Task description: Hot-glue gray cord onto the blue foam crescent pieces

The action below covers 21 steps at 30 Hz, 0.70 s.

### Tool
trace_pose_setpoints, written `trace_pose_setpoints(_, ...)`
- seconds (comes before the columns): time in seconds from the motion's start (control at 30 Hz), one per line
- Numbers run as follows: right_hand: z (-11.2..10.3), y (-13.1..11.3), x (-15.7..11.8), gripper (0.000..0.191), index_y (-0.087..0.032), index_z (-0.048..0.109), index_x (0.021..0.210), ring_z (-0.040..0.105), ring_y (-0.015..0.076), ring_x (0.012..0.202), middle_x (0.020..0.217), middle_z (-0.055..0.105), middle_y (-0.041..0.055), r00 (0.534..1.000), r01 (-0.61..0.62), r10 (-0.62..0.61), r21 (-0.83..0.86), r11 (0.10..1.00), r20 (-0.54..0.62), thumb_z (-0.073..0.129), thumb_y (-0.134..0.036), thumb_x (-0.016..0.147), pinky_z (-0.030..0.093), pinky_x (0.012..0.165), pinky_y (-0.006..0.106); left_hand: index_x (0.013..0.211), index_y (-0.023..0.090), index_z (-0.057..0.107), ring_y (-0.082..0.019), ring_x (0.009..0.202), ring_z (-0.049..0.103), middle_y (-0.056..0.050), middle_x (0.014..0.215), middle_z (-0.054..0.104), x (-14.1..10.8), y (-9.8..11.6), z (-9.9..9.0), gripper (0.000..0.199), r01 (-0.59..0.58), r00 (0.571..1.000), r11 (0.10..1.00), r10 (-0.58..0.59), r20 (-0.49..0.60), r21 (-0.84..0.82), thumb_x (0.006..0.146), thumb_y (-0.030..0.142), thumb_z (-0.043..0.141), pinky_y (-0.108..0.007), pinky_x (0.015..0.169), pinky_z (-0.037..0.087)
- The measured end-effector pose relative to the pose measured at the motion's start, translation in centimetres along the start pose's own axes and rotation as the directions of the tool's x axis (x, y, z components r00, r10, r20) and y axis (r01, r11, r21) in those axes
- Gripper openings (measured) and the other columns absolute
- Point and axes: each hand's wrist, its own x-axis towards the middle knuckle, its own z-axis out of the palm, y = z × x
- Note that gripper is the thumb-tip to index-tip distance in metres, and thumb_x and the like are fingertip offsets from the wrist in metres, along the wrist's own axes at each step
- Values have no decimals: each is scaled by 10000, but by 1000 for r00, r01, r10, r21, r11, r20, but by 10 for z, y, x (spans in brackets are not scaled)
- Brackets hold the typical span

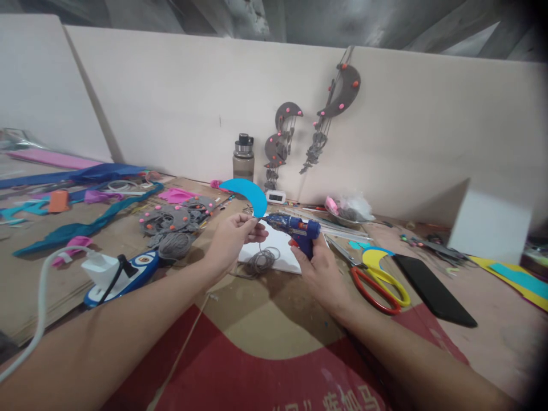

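My left hand (237, 237) pinches the lower tip of a blue crescent cutout (250, 193) between thumb and fingers. A blue hot glue gun (295, 225) is gripped in my right hand (321, 268), its nozzle pointing left at the pinched tip. Whether the nozzle touches the crescent I cannot tell. Grey yarn (262, 261) hangs from the left fingers and lies in loose loops on a white sheet (291, 262) below. Just right of my right hand lie scissors (379, 282) with red and yellow handles.
A black phone (434, 288) lies at the right. Left stand a power strip (141, 274) with a white plug, a yarn ball (174, 245) and grey felt pieces (171, 220). Behind are a bottle (244, 160), a small clock (276, 197) and hanging grey moons (345, 94).
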Motion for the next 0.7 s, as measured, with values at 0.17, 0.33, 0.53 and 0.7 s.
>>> trace_pose_setpoints(0.17,0,-2,0,278,-183,480,1111,597,231,900,1001,626,100,1000,16,-16,-13,1000,6,461,-285,852,457,832,373,754,117,520,-156,588,648,-72,695,660,-1,-2,2,143,7,1000,1000,-7,14,4,748,220,618,-310,613,532)
trace_pose_setpoints(0.33,0,-3,-1,259,-185,483,1097,597,225,892,986,628,95,1000,23,-23,-21,1000,5,455,-286,861,454,839,375,748,113,527,-156,593,648,-75,696,660,-3,-3,3,147,15,999,1000,-15,32,19,751,228,618,-306,611,531)
trace_pose_setpoints(0.53,1,1,0,273,-177,491,1108,596,230,889,997,623,101,998,53,-53,-22,998,-16,462,-274,854,463,821,378,755,111,524,-142,590,639,-62,696,650,-2,1,3,140,13,1000,1000,-13,-1,15,751,218,614,-282,599,524)
trace_pose_setpoints(0.7,0,0,0,302,-164,493,1128,582,229,929,1029,611,108,999,28,-29,-47,999,-24,463,-281,850,441,856,369,766,100,548,-140,611,641,-79,732,657,0,-1,-2,177,-19,1000,1000,18,19,19,747,256,627,-279,621,523)
